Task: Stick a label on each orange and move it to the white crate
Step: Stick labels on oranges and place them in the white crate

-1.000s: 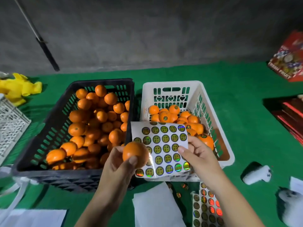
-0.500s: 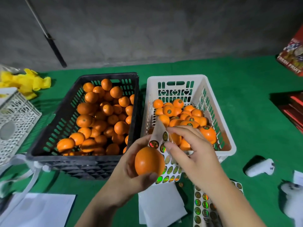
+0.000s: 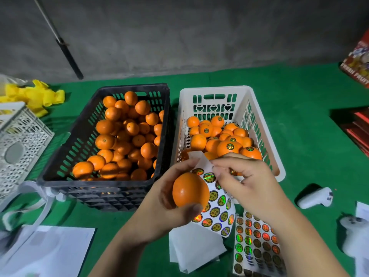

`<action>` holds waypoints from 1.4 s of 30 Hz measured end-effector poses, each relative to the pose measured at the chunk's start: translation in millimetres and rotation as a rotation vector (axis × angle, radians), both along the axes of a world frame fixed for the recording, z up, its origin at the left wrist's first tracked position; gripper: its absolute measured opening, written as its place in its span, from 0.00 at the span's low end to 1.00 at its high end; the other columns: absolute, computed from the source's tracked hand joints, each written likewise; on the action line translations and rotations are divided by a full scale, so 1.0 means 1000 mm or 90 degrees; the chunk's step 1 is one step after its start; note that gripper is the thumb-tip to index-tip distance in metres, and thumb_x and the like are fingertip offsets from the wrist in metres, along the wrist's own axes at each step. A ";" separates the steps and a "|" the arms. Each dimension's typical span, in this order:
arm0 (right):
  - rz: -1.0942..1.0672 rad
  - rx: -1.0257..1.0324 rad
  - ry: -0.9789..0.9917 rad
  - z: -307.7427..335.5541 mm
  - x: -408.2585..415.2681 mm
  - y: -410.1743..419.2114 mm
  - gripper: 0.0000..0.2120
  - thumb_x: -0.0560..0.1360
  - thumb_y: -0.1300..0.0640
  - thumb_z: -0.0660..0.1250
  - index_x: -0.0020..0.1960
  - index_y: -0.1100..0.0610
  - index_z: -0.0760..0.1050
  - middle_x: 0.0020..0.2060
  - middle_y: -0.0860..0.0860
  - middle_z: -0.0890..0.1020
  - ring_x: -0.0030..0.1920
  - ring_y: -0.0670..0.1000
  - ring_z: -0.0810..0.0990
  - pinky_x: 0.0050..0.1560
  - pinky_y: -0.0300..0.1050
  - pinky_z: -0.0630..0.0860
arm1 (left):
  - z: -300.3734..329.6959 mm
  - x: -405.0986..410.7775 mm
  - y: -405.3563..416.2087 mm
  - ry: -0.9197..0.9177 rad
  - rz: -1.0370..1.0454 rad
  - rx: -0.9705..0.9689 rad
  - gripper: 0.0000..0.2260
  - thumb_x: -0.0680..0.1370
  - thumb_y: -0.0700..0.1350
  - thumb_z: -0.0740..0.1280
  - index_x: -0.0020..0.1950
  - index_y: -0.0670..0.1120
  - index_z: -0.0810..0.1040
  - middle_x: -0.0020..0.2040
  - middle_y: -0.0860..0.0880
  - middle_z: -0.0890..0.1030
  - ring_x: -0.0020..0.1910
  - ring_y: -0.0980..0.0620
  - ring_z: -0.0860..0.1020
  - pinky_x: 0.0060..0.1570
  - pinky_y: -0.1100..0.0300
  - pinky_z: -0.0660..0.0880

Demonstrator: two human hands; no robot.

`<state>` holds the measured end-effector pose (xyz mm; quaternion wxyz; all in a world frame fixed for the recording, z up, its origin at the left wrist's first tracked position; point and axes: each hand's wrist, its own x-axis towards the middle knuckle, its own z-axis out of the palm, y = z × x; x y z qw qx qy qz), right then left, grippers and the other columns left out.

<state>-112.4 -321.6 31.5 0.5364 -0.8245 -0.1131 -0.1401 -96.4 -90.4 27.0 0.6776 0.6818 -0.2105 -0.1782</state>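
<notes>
Red box (image 3: 357,62), far right of the white crate (image 3: 263,124): white print reads "FRESH FRUIT". Crate's far wall: three cut-out heart signs. Round stickers on the sheet (image 3: 217,206) at the crate's near edge carry print too small to read.
</notes>
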 end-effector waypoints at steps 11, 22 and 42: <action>-0.086 -0.078 -0.194 0.021 -0.024 0.020 0.06 0.80 0.59 0.71 0.55 0.55 0.86 0.51 0.47 0.84 0.53 0.45 0.83 0.53 0.34 0.75 | 0.003 -0.001 -0.016 0.024 -0.017 0.028 0.36 0.72 0.44 0.81 0.77 0.52 0.71 0.69 0.53 0.81 0.66 0.49 0.82 0.59 0.55 0.81; 0.185 -0.424 0.032 0.013 -0.036 -0.006 0.34 0.79 0.49 0.63 0.81 0.34 0.55 0.73 0.37 0.61 0.70 0.41 0.67 0.51 0.33 0.71 | 0.006 0.008 -0.017 0.068 -0.140 0.053 0.33 0.74 0.50 0.80 0.76 0.47 0.72 0.69 0.44 0.81 0.68 0.42 0.80 0.68 0.36 0.76; -0.177 -0.192 -0.064 -0.030 0.055 -0.065 0.32 0.71 0.41 0.75 0.68 0.52 0.68 0.61 0.39 0.64 0.61 0.41 0.69 0.61 0.28 0.68 | -0.043 0.053 0.012 0.081 0.045 0.045 0.11 0.82 0.44 0.70 0.65 0.51 0.80 0.64 0.45 0.85 0.63 0.41 0.84 0.61 0.36 0.81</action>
